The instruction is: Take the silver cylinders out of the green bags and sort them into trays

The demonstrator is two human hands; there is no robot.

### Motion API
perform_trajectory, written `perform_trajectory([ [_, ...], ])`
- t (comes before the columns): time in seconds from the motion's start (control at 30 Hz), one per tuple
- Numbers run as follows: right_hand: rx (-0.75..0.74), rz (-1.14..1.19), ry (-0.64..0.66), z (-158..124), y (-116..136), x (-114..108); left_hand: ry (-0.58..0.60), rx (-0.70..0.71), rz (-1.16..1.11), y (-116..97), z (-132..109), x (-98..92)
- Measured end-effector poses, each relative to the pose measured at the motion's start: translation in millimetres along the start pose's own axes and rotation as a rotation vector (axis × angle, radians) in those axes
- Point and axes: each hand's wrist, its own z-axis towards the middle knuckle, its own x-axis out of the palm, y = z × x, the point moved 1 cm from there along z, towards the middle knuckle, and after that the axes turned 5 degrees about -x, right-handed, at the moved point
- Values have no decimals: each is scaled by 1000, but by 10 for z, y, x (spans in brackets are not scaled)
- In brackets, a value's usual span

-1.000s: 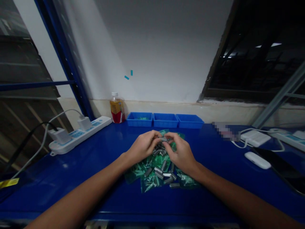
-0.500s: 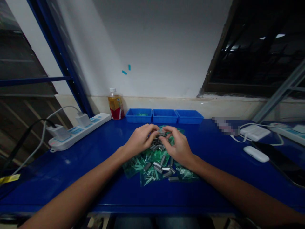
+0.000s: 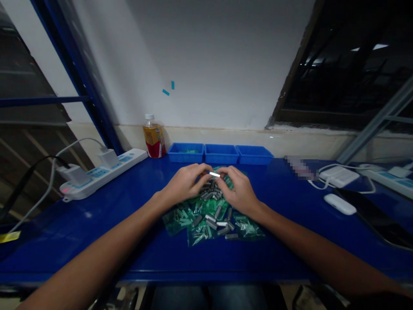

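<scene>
My left hand [image 3: 185, 184] and my right hand [image 3: 238, 191] meet above a pile on the blue table [image 3: 135, 224]. Together their fingertips pinch one small shiny metal piece [image 3: 214, 174], held level between them. Under the hands lies a heap of several small grey metal pieces [image 3: 216, 219] mixed with green plastic bags [image 3: 180, 218]. Both hands have their fingers curled around the piece.
Three blue bins [image 3: 222, 153] stand in a row at the back by the wall, with a drink bottle [image 3: 153, 137] to their left. A white power strip [image 3: 100, 172] with chargers lies at left. White devices [image 3: 339, 203] and cables [image 3: 337, 175] sit at right.
The hands stay together over the pile; the held metal piece now catches the light between the fingertips. The view has tilted slightly, so everything sits a little higher in the picture.
</scene>
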Motion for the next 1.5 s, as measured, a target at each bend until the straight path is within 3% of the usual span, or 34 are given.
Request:
perform_trajectory([
  [0.27, -50, -63, 19, -14, 8, 0, -2, -13, -26, -14, -16, 38],
  [0.47, -23, -43, 48, -17, -17, 16, -28, 56, -34, -7, -26, 54],
  [0.77, -76, -199, 70, 1, 16, -27, -73, -39, -21, -3, 4, 34],
  [1.1, -135, -379, 134, 41, 73, -7, 26, -85, 63, 14, 20, 8],
  [1.2, -40, -466, 226, 318, -153, -46, 96, -127, 103, 160, 32, -24],
  [1.3, 230, -552, 440, 769, -575, -37, 242, -163, 132, 384, 11, -15],
  [1.4, 349, -554, 582, 1170, -1006, 93, 373, -157, 104, 550, -26, 28],
  [1.5, 439, -529, 749, 1368, -1299, 324, 390, -138, 67, 597, -44, 54],
])
